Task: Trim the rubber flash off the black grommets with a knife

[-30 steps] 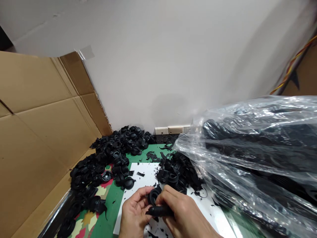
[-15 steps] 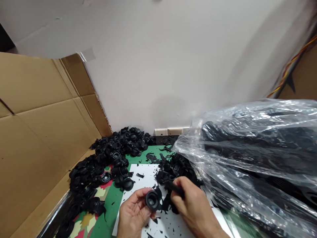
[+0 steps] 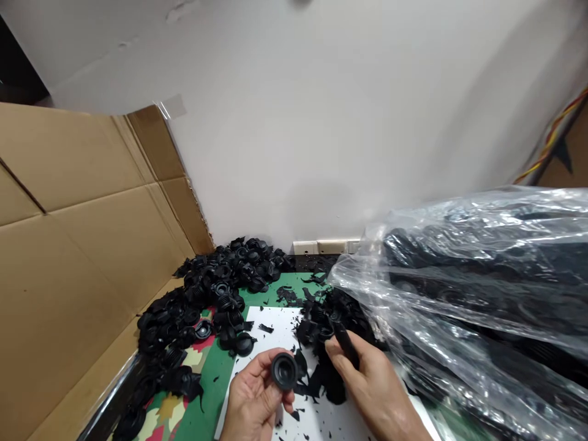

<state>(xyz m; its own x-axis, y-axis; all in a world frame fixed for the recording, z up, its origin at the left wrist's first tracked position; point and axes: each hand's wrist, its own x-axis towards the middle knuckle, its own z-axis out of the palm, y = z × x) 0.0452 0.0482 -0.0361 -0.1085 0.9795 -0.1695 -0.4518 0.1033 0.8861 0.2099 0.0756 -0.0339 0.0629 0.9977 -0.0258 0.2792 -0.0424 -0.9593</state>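
My left hand [image 3: 258, 392] pinches a round black rubber cap [image 3: 284, 371], its ringed hollow face turned up toward me. Over the white sheet [image 3: 271, 315], my right hand [image 3: 374, 380] is closed around a dark, stick-like tool [image 3: 345, 346]; its far end blends into the black pieces behind, so its kind is unclear. The two hands are apart. Just beyond my right hand lies a heap of black rubber parts [image 3: 342, 306]. Black scraps [image 3: 331, 383] are scattered between the hands and across the sheet.
A large pile of similar black parts [image 3: 197, 294] spreads along the left and back. Cardboard [image 3: 92, 245] stands at the left, a clear plastic bag [image 3: 482, 275] of black parts at the right. Behind is a white wall [image 3: 321, 122]; a green mat [image 3: 211, 386] lies under the sheet.
My right hand has moved right, away from the cap, and the tool in it now points more upward. The left hand still holds the cap, slightly tilted. The whole view has shifted a little.
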